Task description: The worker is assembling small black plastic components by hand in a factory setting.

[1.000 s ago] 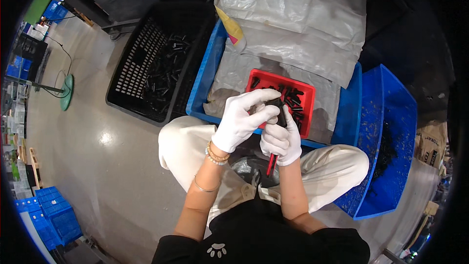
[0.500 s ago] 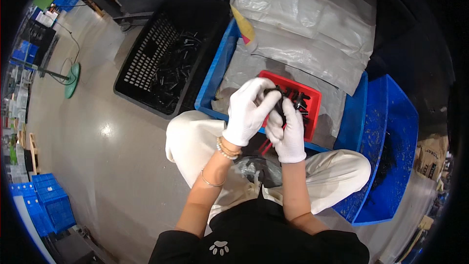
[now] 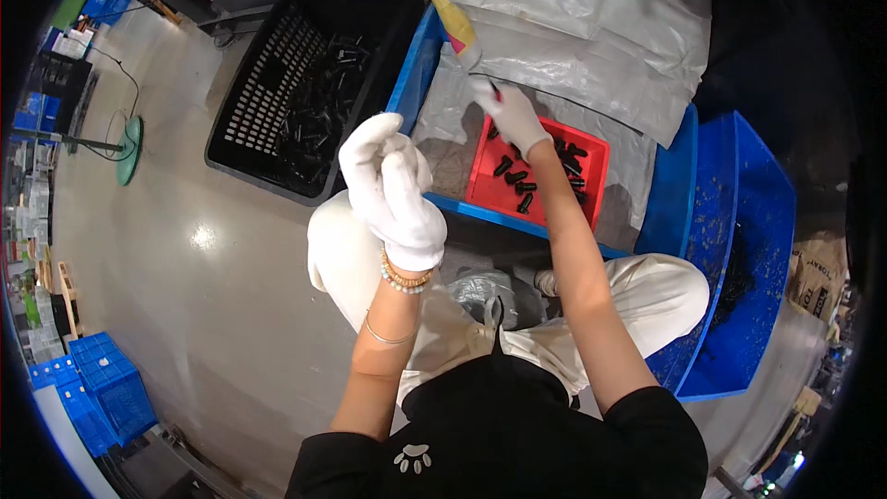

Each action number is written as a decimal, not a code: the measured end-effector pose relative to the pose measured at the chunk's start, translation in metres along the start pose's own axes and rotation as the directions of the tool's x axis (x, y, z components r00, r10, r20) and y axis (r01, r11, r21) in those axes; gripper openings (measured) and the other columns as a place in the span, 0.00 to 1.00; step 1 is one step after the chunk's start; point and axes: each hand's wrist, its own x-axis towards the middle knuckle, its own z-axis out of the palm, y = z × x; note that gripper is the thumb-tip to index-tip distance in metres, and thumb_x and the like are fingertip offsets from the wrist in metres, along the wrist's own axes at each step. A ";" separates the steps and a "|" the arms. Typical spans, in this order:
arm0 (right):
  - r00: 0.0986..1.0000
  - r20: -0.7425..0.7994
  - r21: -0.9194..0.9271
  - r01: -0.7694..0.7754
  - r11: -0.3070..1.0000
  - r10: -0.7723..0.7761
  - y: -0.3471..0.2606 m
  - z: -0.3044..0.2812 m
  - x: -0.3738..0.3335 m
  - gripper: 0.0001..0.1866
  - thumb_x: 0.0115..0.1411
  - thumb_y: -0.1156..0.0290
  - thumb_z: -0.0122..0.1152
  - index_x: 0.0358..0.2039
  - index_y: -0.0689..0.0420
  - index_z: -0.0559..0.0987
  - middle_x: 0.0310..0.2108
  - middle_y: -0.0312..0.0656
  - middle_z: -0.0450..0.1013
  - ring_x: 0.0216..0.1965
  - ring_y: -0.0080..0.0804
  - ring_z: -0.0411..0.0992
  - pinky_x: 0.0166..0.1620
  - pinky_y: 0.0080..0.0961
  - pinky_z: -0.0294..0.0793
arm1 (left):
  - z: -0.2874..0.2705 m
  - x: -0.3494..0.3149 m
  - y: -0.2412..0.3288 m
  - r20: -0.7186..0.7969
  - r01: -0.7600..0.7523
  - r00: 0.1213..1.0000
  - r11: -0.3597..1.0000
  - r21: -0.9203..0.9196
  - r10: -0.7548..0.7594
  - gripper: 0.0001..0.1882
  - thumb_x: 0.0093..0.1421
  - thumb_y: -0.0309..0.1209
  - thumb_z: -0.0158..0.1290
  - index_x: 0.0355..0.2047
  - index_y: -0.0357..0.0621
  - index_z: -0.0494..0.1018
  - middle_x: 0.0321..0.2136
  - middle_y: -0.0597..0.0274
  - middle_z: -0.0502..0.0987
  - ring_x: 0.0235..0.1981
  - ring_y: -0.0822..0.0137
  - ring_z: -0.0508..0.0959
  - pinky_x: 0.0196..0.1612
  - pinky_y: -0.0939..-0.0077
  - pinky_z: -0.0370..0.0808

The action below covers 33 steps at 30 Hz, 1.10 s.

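Note:
My left hand (image 3: 393, 189), in a white glove, is raised over my left knee with its fingers curled together. Whatever it may hold is hidden by the fingers. My right hand (image 3: 514, 118), also gloved, is stretched out past the far left corner of a red tray (image 3: 602, 180). A slim red and black tool (image 3: 497, 92) pokes out of its grip; the tool's kind is too small to tell. Several short black plastic-looking parts (image 3: 525, 188) lie scattered in the tray, which my right forearm partly covers.
The tray rests in a blue bin (image 3: 407, 83) lined with grey-white sheeting (image 3: 573, 46). A yellow pointed bag or cone (image 3: 453, 23) leans there. Left stands a black perforated crate (image 3: 268, 111) of black parts; right, a deep blue bin (image 3: 753, 249) holds dark pieces.
My hands were together over the red tray, working on a black part. They have separated: the left has come back to the left, the right has reached forward and left.

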 end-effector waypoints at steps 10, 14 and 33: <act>0.529 0.555 -0.750 -0.015 0.661 0.642 0.256 0.081 -0.076 0.27 0.51 0.70 0.45 0.55 0.39 0.67 0.57 0.40 0.60 0.51 0.42 0.67 0.53 0.34 0.67 | -0.029 0.012 -0.015 0.087 0.227 0.962 0.936 0.269 -0.258 0.12 0.59 0.26 0.39 0.42 0.37 0.65 0.19 0.71 0.62 0.16 0.82 0.58 0.19 0.88 0.57; 0.346 0.567 -0.633 -0.397 0.664 0.747 0.328 0.074 -0.077 0.25 0.51 0.65 0.48 0.53 0.49 0.68 0.55 0.44 0.62 0.50 0.43 0.67 0.50 0.35 0.68 | -0.007 0.008 -0.036 0.184 0.203 0.941 0.908 0.367 -0.285 0.10 0.59 0.26 0.42 0.39 0.39 0.69 0.18 0.73 0.64 0.18 0.83 0.61 0.21 0.88 0.59; 0.983 0.029 0.841 -0.122 0.527 0.181 -0.043 -0.046 -0.098 0.13 0.60 0.68 0.43 0.44 0.56 0.67 0.23 0.35 0.67 0.12 0.15 0.56 0.12 0.12 0.52 | 0.007 -0.015 -0.062 0.569 -0.017 0.721 0.811 0.585 -0.396 0.14 0.60 0.32 0.39 0.41 0.37 0.67 0.26 0.54 0.74 0.24 0.62 0.76 0.30 0.74 0.70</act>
